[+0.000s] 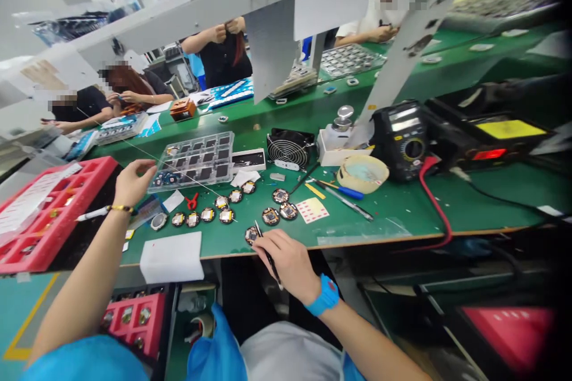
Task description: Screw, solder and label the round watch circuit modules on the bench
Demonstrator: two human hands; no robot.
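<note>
My right hand (286, 259) is closed around dark, slim tweezers (273, 268). Their tips reach a small round circuit board (251, 234) near the table's front edge. Just beyond it lie three similar round boards (270, 216). My left hand (134, 183) is raised at the left, beside a clear compartment tray (203, 158) of dark square parts. Its thumb and fingertips come together on a thin pale wire (192, 179), which runs slantwise down toward round boards with yellow-topped parts (207, 215). Small red pliers (192, 201) lie beside these boards.
A red foam tray (96, 181) stands at the left. A fan (289, 149), a cream bowl (363, 174), a multimeter (409, 137) and a box with a red display (491, 143) line the back right. A white foam block (172, 256) overhangs the front edge. Other people sit across.
</note>
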